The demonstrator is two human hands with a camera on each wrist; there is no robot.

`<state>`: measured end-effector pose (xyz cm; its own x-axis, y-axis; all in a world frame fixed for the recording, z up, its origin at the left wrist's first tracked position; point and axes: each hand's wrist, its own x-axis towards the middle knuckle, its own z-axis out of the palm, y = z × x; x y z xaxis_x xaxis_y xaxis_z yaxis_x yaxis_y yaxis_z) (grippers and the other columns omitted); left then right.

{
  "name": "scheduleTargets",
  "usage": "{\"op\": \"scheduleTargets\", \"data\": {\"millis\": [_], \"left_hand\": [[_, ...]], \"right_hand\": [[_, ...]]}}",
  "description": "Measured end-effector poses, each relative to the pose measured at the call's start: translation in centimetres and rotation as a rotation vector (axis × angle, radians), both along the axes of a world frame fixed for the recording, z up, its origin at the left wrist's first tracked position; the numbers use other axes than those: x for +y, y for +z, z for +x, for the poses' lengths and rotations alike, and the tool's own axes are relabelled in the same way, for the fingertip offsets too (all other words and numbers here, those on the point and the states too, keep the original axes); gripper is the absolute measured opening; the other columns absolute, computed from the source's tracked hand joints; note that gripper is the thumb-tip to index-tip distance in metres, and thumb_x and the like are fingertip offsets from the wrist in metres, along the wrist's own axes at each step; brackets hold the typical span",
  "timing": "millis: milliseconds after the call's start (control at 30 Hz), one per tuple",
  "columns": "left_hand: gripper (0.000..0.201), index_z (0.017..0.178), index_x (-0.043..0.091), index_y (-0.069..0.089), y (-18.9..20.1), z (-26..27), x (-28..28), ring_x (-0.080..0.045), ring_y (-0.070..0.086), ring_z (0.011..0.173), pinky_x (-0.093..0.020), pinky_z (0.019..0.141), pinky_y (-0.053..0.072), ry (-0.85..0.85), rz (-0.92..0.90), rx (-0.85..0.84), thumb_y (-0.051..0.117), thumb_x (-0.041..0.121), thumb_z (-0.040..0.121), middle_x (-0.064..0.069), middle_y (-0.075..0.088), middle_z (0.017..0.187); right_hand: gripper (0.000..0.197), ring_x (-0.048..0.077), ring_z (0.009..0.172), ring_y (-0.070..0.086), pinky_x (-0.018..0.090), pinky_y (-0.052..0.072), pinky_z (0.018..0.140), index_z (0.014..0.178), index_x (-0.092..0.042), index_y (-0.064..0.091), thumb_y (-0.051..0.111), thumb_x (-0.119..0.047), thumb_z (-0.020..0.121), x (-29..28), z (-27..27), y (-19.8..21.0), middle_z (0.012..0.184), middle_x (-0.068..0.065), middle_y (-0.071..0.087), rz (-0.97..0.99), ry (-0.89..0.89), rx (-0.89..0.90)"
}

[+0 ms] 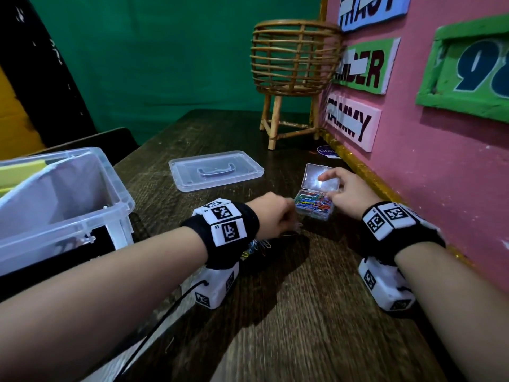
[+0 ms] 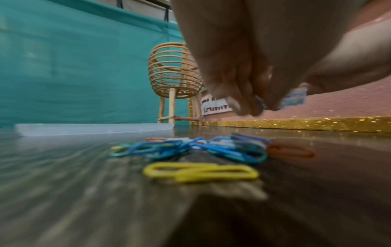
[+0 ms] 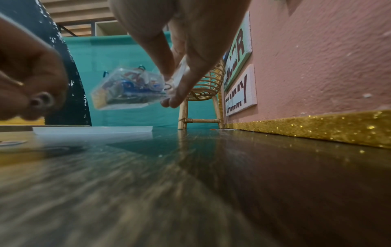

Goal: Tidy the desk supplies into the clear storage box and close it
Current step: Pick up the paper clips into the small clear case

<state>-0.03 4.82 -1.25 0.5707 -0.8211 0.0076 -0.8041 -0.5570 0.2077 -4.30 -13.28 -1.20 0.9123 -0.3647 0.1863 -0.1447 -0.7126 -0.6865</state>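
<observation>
A small clear paper clip box, full of coloured clips, has its hinged lid standing open. My right hand grips the box by its right side and, in the right wrist view, holds the box lifted a little off the table. Just left of it, my left hand has its fingertips bunched together, pinching what looks like a paper clip. Loose coloured paper clips lie on the table under that wrist. The big clear storage box stands open at the left, with its lid flat on the table beyond.
A wicker basket on legs stands at the back by the pink wall, which runs along the right with a gold glitter strip at its foot. Yellow paper shows inside the storage box. A black cable trails from my left wrist.
</observation>
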Motion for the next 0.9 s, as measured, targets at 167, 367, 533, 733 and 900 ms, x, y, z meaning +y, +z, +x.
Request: {"op": "scheduleTargets", "data": {"millis": [167,367,533,733,900], "left_hand": [[0.032,0.122,0.013,0.054,0.2,0.9,2.4,-0.027,0.056,0.113,-0.038,0.094,0.050,0.190,0.069,-0.122,0.050,0.013,0.090,-0.010,0.058,0.121],[0.062,0.138,0.018,0.042,-0.6,0.6,4.3,-0.028,0.042,0.131,-0.040,0.107,0.038,0.316,0.278,0.080,0.040,0.057,0.091,-0.011,0.041,0.141],[0.081,0.142,0.031,0.034,-0.9,-0.1,4.6,-0.029,0.034,0.133,-0.045,0.108,0.036,0.222,0.347,0.094,0.059,0.066,0.074,-0.006,0.035,0.143],[0.034,0.114,0.020,0.069,-0.5,0.0,4.6,-0.016,0.059,0.110,-0.019,0.088,0.042,0.188,0.080,0.092,0.071,0.025,0.080,0.001,0.066,0.117],[0.022,0.104,0.014,0.073,-0.3,0.2,4.3,-0.015,0.062,0.101,-0.018,0.079,0.044,0.199,0.031,0.081,0.069,0.016,0.082,-0.002,0.070,0.109]], "right_hand": [[0.032,0.012,0.098,0.050,0.022,0.044,0.070,0.102,-0.024,0.053,0.053,0.003,0.086,-0.1,0.2,0.0,0.128,0.002,0.052,0.001,0.014,0.024],[0.034,0.016,0.090,0.058,0.025,0.047,0.065,0.089,-0.033,0.054,0.056,0.001,0.085,-0.2,0.4,-0.3,0.112,0.004,0.057,0.051,0.050,0.076],[0.042,0.028,0.100,0.063,0.048,0.052,0.090,0.080,-0.039,0.059,0.062,0.002,0.080,-0.3,0.5,-0.7,0.117,0.010,0.060,0.115,0.119,0.105],[0.042,0.028,0.105,0.061,0.047,0.049,0.094,0.083,-0.039,0.062,0.068,0.002,0.077,-0.1,0.4,-0.6,0.115,0.009,0.062,0.132,0.177,0.147],[0.046,0.023,0.111,0.057,0.046,0.045,0.099,0.082,-0.041,0.067,0.067,0.005,0.076,-0.4,0.4,-0.8,0.124,0.002,0.060,0.136,0.234,0.193]]}}
